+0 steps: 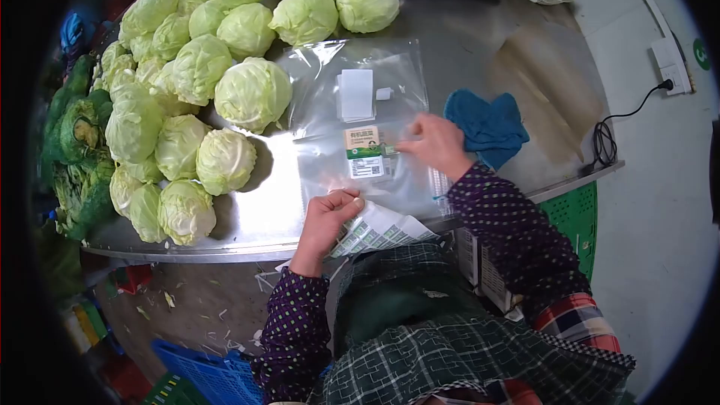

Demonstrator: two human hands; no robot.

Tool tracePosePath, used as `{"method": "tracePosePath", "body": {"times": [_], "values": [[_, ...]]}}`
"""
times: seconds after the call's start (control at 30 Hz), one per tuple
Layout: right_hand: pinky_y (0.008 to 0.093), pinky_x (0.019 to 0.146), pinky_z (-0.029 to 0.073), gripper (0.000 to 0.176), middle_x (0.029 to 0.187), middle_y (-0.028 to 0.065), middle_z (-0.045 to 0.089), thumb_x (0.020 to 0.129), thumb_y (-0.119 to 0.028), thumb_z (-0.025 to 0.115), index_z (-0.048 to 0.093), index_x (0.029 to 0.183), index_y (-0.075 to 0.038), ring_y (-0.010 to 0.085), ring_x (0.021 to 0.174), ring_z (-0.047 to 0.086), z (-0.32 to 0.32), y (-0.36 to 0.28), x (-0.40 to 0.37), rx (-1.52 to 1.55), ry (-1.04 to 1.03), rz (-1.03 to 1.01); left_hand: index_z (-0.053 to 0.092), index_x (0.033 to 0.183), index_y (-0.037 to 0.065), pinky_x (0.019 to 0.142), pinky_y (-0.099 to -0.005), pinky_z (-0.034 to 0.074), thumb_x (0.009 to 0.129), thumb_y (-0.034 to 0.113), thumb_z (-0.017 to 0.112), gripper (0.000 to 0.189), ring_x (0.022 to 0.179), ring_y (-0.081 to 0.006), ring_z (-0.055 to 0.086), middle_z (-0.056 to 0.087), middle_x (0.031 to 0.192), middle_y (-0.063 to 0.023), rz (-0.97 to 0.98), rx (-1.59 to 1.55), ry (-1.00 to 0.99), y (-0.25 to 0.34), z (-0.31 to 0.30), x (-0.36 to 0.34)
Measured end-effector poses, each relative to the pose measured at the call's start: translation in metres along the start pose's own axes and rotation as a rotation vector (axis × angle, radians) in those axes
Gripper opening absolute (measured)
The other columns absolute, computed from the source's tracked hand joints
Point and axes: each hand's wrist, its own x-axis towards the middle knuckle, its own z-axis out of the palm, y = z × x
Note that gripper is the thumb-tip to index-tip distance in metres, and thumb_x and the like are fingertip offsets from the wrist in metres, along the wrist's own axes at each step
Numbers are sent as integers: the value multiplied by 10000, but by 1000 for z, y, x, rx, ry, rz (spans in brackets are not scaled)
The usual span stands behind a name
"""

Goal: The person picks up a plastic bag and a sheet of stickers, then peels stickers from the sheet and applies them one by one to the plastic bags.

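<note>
Left hand (327, 217): pinched a white paper sheet of green labels (384, 228) at the near edge of the grey metal table (450, 37).
Right hand (435, 141): curled over flat clear plastic bags (319, 159) by that edge, beside a rectangular brown, green and white label (364, 151); whether it grasped anything could not be told.
Left edge: round pale-green cabbages (253, 94) crowded there.
</note>
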Motion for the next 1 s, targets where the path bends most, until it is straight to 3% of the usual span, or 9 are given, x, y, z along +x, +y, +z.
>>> {"method": "tracePosePath", "body": {"times": [0.1, 0.17, 0.3, 0.4, 0.5, 0.6, 0.63, 0.7, 1.0], "values": [[409, 671, 459, 359, 819, 74, 575, 649, -337, 769, 615, 896, -125, 274, 779, 591, -3, 0, -19, -133, 62, -135, 681, 761, -43, 819, -269, 419, 805, 80, 684, 131, 899, -138, 557, 645, 953, -88, 67, 47, 17, -4, -2, -2], [427, 671, 448, 325, 818, 72, 544, 680, -335, 753, 616, 881, -120, 265, 776, 572, 18, -13, -36, -101, 59, -665, 681, 770, -40, 817, -271, 426, 805, 77, 683, 123, 890, -139, 564, 648, 945, -83, 21, 64, -50, 11, 2, -13], [413, 686, 441, 220, 778, 86, 550, 746, -273, 709, 615, 796, -81, 296, 726, 546, 36, -2, -35, 60, 76, -576, 688, 800, -10, 823, -271, 443, 801, 74, 686, 85, 880, -119, 573, 665, 931, -63, 172, 164, -307, 29, 21, -38], [332, 608, 454, 162, 694, 67, 601, 807, -191, 643, 603, 763, -41, 179, 644, 562, 0, -8, 18, 400, -159, -192, 673, 760, -36, 741, -241, 431, 817, 99, 684, 147, 768, -100, 559, 662, 836, -43, 60, 48, -18, 14, 9, -8], [270, 565, 431, 114, 694, 54, 614, 841, -95, 601, 594, 778, -1, 97, 603, 494, -90, -38, 80, 507, 418, -170, 667, 732, -26, 531, -206, 393, 839, 120, 667, 181, 547, -52, 494, 617, 647, -7, -87, -69, 183, 12, 9, 0], [309, 693, 494, 271, 827, 81, 631, 843, -248, 669, 636, 971, -12, 147, 751, 598, -75, -52, 12, 366, -264, -333, 668, 739, -36, 485, -213, 358, 835, 160, 684, 218, 524, -55, 478, 599, 625, -13, -81, -57, 253, 6, 3, 3], [335, 772, 501, 338, 943, 114, 620, 791, -225, 721, 631, 1041, -16, 206, 842, 622, -51, -51, -21, 169, -213, -547, 668, 739, -36, 485, -213, 358, 835, 160, 684, 218, 524, -55, 478, 599, 625, -13, -70, -68, 255, 5, 3, 8], [326, 755, 497, 340, 984, 125, 603, 760, -151, 735, 626, 1050, -12, 226, 842, 621, -17, -38, -62, 392, -384, -348, 676, 762, -36, 482, -207, 357, 838, 163, 682, 213, 521, -53, 480, 603, 627, -14, -61, -161, 331, 0, 5, 10], [336, 683, 492, 268, 843, 99, 610, 728, -76, 710, 642, 983, -29, 263, 762, 605, -9, -42, -88, 321, -144, -420, 670, 815, -58, 548, -206, 432, 830, 112, 698, 173, 584, -81, 557, 643, 705, -57, -75, -341, 254, 11, 9, 6]]}}
